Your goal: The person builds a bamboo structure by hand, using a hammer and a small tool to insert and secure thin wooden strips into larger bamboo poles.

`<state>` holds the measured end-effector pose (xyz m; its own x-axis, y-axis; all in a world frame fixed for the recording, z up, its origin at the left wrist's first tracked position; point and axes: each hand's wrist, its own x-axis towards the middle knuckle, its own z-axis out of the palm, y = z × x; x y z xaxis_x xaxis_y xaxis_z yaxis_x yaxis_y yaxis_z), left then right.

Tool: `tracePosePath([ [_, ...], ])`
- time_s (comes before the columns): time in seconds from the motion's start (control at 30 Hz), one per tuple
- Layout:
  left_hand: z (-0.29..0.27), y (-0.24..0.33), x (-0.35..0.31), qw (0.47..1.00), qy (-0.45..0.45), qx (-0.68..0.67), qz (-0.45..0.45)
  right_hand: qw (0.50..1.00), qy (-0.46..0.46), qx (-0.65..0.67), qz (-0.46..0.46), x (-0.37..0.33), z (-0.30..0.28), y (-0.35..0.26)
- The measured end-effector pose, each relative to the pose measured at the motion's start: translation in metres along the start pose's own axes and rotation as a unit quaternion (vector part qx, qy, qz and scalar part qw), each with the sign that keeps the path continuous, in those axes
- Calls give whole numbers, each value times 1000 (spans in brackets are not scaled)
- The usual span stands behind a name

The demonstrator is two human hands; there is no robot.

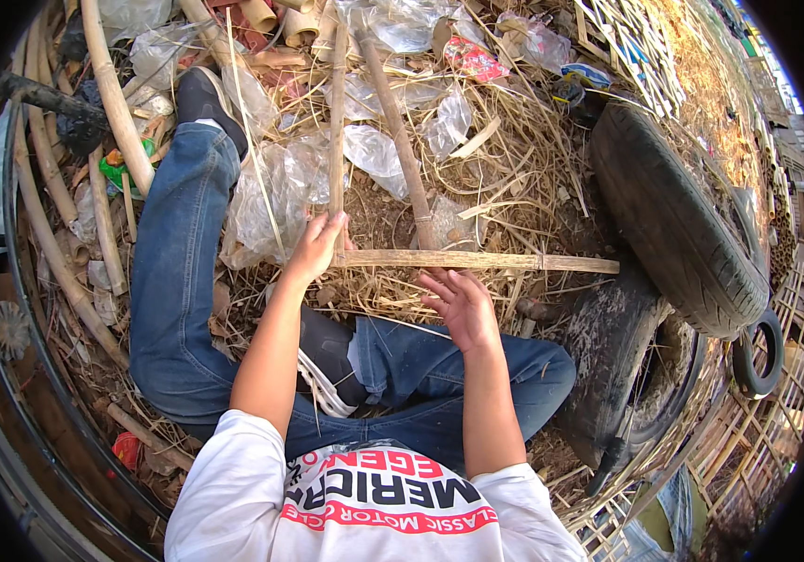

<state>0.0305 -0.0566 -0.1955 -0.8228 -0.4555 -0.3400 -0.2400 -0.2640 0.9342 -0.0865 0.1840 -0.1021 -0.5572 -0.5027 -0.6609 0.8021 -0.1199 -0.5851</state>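
Observation:
A flat bamboo strip (505, 261) lies crosswise in front of me. Two thin bamboo poles, the left pole (337, 131) and the slightly slanted right pole (400, 136), run away from me from its left half. My left hand (317, 248) is closed around the near end of the left pole, where it meets the strip's left end. Just below the strip, my right hand (463, 307) is held with fingers apart and holds nothing. Whether the poles are fastened to the strip, I cannot tell.
Old tyres (673, 215) lean and lie at the right. Clear plastic sheets (285, 187) and bamboo shavings (514, 178) litter the ground ahead. Long bamboo poles (116, 94) and a black metal frame (22, 365) stand at the left. My bent legs (182, 281) surround the near side.

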Motion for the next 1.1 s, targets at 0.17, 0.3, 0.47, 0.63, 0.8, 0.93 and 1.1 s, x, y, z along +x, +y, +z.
tracePosePath([
  [0.17,0,-8,1,1000,4,-23,11,866,83,-429,-244,-20,16,-26],
  [0.3,7,-1,1,1000,8,-14,-5,688,123,-647,-303,41,63,-51],
  [0.47,11,-1,-1,1000,13,4,7,608,59,-788,-79,120,82,-61],
  [0.63,15,0,0,999,-6,-43,20,709,-7,-702,-64,137,59,-81],
  [0.8,10,4,4,994,-27,-93,42,813,-27,-582,-14,119,57,-109],
  [0.93,18,11,13,991,-28,-117,53,854,-46,-518,-3,127,33,-120],
  [1.1,14,29,21,990,-37,-136,1,882,-74,-464,-37,134,34,-117],
])
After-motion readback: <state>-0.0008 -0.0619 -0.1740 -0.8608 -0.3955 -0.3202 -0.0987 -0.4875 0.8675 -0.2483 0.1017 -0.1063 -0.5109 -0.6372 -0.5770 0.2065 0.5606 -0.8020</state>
